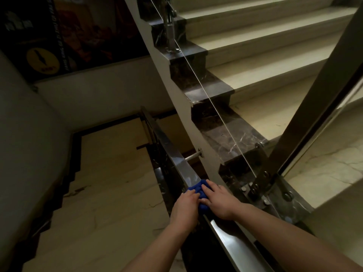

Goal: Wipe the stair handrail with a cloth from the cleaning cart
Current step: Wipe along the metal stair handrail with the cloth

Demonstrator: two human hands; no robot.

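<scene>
Dim light in a stairwell leaves much unreadable: the dark poster (59,34) high on the wall to the left shows only a yellow disc and smeared lettering, and the lower flight at far left sinks into shadow. The cleaning cart lies outside the frame, and both forearms are cut off by the bottom edge. Most of a blue cloth (198,190) is covered by two bare hands, so its full shape cannot be made out; what shows is a bunched, nubbly, deep-blue wad sitting on top of the polished metal handrail (176,154), which runs from the lower right corner up and away toward the landing below. The rail's flat top reflects pale light near the camera and darkens farther off. The left hand (185,205) lies over the near left side of the cloth, fingers (191,193) curled down onto it and around the rail's left edge. The right hand (220,201) presses on the cloth from the right, fingers (209,188) close together and gently bent, tips on the blue fabric; whether they wrap beneath the rail cannot be told. To the right, cream marble steps (265,61) edged in dark veined stone climb behind a glass panel (216,114) fixed by a bolted steel post (306,118).
</scene>
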